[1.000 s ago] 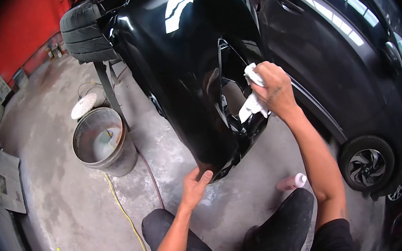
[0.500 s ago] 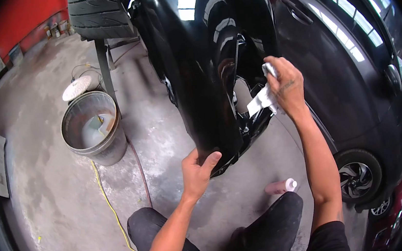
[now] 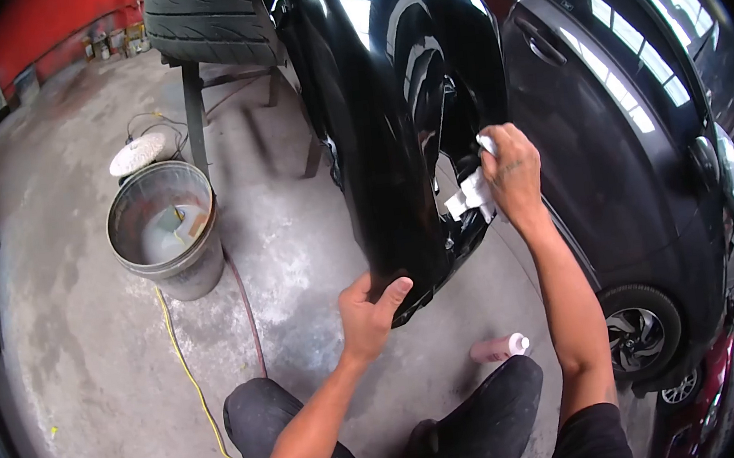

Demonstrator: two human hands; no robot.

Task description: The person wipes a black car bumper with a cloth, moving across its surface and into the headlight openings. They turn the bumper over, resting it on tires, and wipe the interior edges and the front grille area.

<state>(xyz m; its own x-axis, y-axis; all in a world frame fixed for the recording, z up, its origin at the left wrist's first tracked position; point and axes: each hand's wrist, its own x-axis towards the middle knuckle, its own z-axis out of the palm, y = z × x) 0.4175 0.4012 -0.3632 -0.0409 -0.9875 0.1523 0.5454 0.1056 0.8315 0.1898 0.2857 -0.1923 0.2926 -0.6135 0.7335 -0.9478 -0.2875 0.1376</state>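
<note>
A glossy black car bumper [image 3: 390,191] stretches away from me with its lower end pointing toward my knees. At that end my left hand [image 3: 369,316] grips the edge, thumb lying on the near face and the other fingers hidden behind. My right hand [image 3: 515,170] is closed around a white cloth [image 3: 473,195]. A bunched bit of the cloth pokes out above the fingers, and a loose flap hangs over the opening in the bumper's right side. The knuckles are right at the bumper's right edge.
A bucket [image 3: 164,228] of cloudy liquid stands left, with a white round pad [image 3: 137,155] behind it. A pink bottle [image 3: 499,348] lies near my right knee. A yellow cord [image 3: 186,364] crosses the floor. A tire [image 3: 215,21] sits behind; a dark car [image 3: 617,140] is close right.
The view has shifted a little, moving the bumper slightly right in the picture. My right hand with the cloth has moved slightly down and left along the bumper's edge. My left hand keeps its grip.
</note>
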